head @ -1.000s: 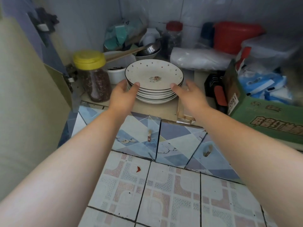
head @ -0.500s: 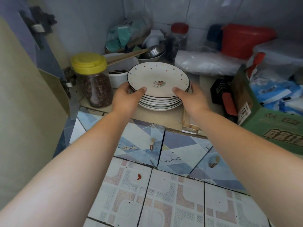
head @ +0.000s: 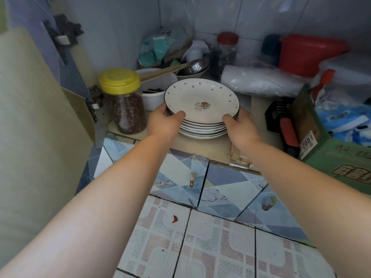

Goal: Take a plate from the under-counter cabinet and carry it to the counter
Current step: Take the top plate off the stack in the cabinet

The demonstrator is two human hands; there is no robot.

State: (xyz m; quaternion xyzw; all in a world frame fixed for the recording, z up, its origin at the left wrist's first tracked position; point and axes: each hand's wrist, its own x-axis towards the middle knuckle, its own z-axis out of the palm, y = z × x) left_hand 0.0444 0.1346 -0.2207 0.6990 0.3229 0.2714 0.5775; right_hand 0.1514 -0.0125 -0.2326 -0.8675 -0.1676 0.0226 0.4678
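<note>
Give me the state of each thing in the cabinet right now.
Top plate: gripped at both edges, tilted up off the stack.
Plate stack: resting on the shelf.
Left hand: closed on plate rim.
Right hand: closed on plate rim.
Yellow-lidded jar: upright, capped.
Cabinet door: open.

A white plate [head: 201,103], dark-rimmed and dotted with coloured specks, topped the stack; at nine o'clock stood a yellow-lidded jar [head: 123,100], at two o'clock a red tub [head: 307,54], over patterned blue tiles [head: 224,183].
</note>
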